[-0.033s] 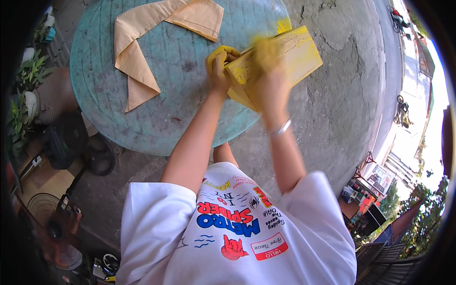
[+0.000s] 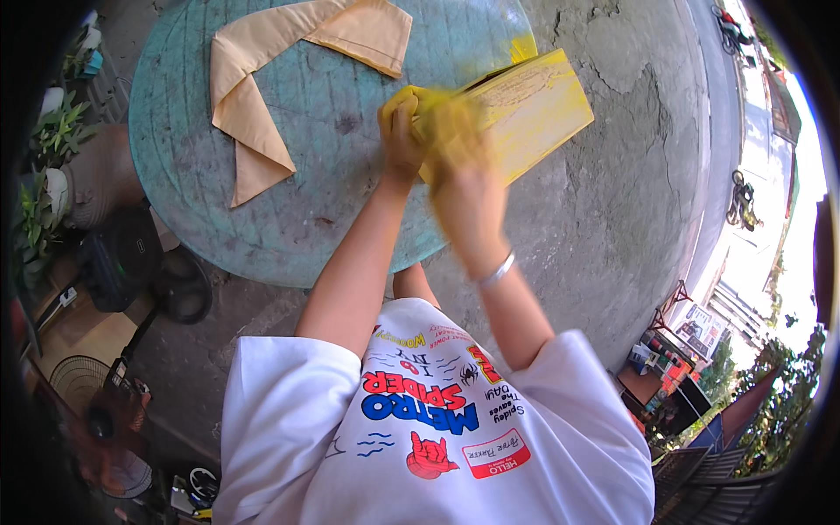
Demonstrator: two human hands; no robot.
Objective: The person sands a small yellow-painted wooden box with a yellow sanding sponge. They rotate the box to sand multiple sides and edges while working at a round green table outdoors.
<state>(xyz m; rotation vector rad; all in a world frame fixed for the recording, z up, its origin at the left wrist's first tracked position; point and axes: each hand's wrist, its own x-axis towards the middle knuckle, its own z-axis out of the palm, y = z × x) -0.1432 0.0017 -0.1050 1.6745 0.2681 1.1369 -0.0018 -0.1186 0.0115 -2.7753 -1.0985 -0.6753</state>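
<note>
- The yellow cloth [image 2: 525, 109] lies folded at the right edge of the round teal table [image 2: 324, 210], its far right end hanging out past the rim over the concrete ground [image 2: 630, 201].
- The left hand [image 2: 401, 131] is clenched on the near left corner of the yellow cloth, pinning a bunched bit of it to the tabletop.
- The right hand [image 2: 464, 188] is over the cloth's near edge, blurred by motion; it seems to touch the fabric, but I cannot tell whether its fingers are closed on it.
- A silver bangle [image 2: 497, 271] sits on the right wrist.
- A beige cloth [image 2: 289, 70], folded into a bent strip, lies on the far left part of the table, well apart from both hands.
- Potted plants [image 2: 44, 192] stand on the ground beyond the table's left edge.
</note>
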